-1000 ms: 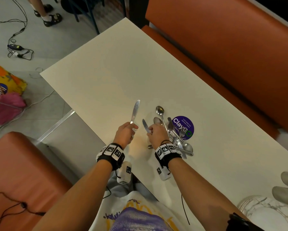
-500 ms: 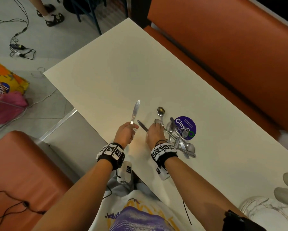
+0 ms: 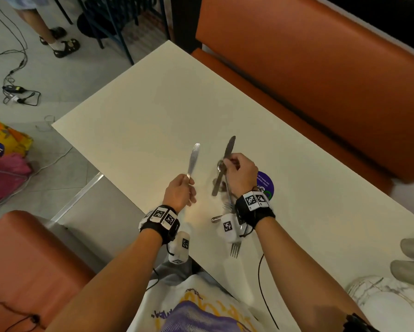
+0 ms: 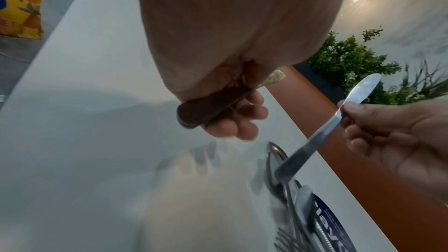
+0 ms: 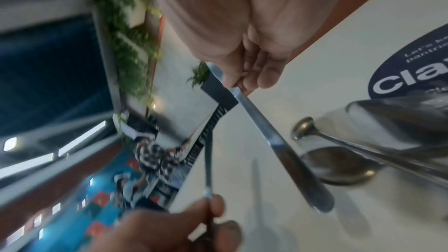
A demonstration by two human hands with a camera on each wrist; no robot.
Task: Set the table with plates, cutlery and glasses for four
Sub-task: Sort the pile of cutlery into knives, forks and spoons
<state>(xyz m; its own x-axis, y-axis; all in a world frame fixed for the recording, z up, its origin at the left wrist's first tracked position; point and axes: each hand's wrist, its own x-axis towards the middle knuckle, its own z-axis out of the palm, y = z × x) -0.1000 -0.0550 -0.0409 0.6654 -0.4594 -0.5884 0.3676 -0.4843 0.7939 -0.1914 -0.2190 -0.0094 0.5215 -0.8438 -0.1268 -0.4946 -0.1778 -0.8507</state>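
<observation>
Both hands above bench (image 3: pixel 134 97), mid frame: left hand (image 3: pixel 180 192) grips knife (image 3: pixel 193 159) by handle, right hand (image 3: pixel 240 173) pinches 2nd knife (image 3: pixel 226 161) at neck. Stiff, light, prob slick steel; hold by handles.

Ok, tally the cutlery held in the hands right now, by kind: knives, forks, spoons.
Knives: 2 (left knife in left hand, right knife in right hand)
Forks: 0
Spoons: 0
Total: 2
The cutlery pile on the table is partly hidden, so not counted.
</observation>
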